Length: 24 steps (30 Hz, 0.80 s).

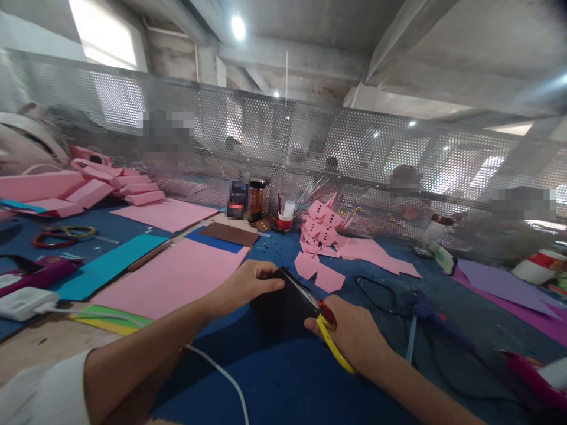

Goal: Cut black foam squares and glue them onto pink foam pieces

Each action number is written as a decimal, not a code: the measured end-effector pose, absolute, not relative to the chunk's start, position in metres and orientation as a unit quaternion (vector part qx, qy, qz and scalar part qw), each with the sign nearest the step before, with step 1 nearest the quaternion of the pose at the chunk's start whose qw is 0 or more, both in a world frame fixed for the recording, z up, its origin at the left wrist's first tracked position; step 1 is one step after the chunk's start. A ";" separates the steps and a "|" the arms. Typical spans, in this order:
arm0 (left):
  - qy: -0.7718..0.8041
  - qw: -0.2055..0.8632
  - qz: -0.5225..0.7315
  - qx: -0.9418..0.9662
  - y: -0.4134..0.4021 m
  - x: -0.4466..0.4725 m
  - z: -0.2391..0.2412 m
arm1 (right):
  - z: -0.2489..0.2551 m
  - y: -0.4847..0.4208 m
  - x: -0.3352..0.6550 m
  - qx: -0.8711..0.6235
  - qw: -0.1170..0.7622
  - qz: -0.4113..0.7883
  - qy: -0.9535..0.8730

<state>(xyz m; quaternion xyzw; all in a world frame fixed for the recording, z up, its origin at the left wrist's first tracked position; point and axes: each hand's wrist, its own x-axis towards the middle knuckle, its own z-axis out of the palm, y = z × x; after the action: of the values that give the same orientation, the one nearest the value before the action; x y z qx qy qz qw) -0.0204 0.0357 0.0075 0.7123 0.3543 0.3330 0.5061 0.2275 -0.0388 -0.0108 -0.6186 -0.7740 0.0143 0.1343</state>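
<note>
My left hand (252, 283) pinches the upper left corner of a black sheet of paper (279, 310) between thumb and fingers. In my right hand (354, 330) is a pair of scissors (330, 342) with yellow and red handles. The blades lie along the sheet's top edge, pointing toward my left fingertips, and a thin dark strip shows beside them. Just beyond the hands, a cut pink paper piece (319, 273) rests on the blue mat (283, 378). Behind it stands a folded pink paper model (321, 227) with black dots.
Pink sheets (172, 274) and a turquoise strip (110, 265) lie left. A white cable (221, 369) crosses the front. To the right are a blue glue gun (432, 316) with its black cord and purple sheets (509, 286). A perforated metal screen (266, 136) closes off the back.
</note>
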 end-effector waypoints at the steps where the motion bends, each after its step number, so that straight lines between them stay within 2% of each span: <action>1: 0.354 0.505 0.332 0.714 0.036 -0.020 0.007 | -0.010 -0.039 0.227 -0.619 0.133 0.014 -0.774; 16: 0.346 0.538 0.333 0.693 0.032 -0.020 0.011 | -0.012 -0.039 0.226 -0.604 0.128 -0.012 -0.786; 24: 0.351 0.518 0.325 0.709 0.032 -0.020 0.010 | -0.009 -0.041 0.226 -0.606 0.140 0.011 -0.783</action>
<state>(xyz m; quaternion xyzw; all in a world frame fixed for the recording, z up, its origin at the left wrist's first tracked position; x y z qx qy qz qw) -0.0196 0.0317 0.0103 0.7087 0.3510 0.3253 0.5184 0.2257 -0.0414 -0.0093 -0.6060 -0.7830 0.0112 0.1399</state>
